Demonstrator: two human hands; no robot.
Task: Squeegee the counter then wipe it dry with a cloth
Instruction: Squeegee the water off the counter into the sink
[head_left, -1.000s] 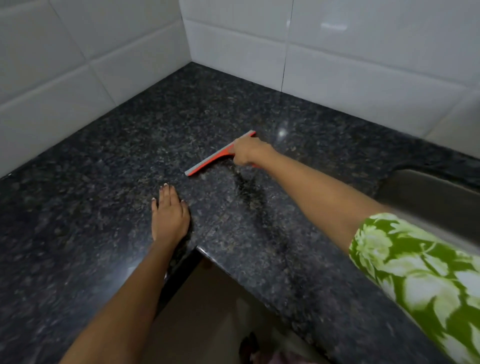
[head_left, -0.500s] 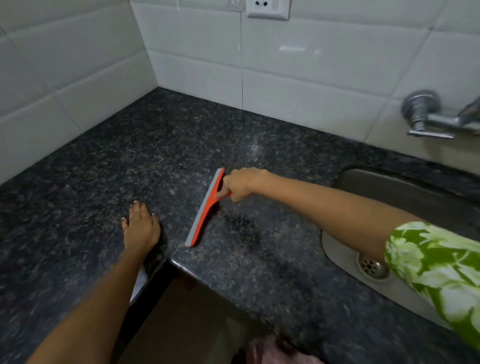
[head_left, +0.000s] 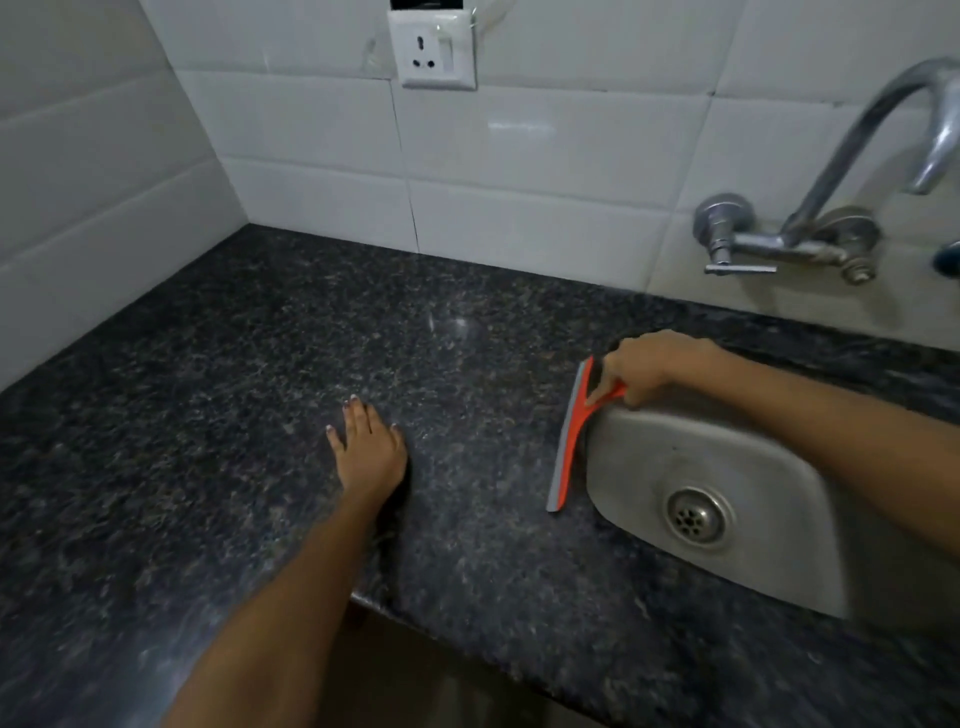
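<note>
**Squeegee at the sink's edge**

I see my right hand (head_left: 641, 366) wrapped around the orange handle of the squeegee (head_left: 570, 434), fingers curled over the grip with one fingertip pressed down toward the blade. The squeegee's long grey-edged blade lies on the counter (head_left: 249, 395) just beside the left rim of the steel sink (head_left: 769, 561), running from near my hand toward the counter's front edge (the handle end sits at the sink's back left corner). My left hand (head_left: 368, 449) lies flat on the dark speckled granite, fingers straight and together, palm down, well to the left of the blade and holding nothing. Its forearm comes in from the lower edge of the view. Inside the basin the round drain strainer (head_left: 695, 516) is visible. On the white tiled wall behind, a chrome tap (head_left: 810, 228) arches above the sink, and a white power socket (head_left: 437, 52) is mounted higher up to its left.
</note>
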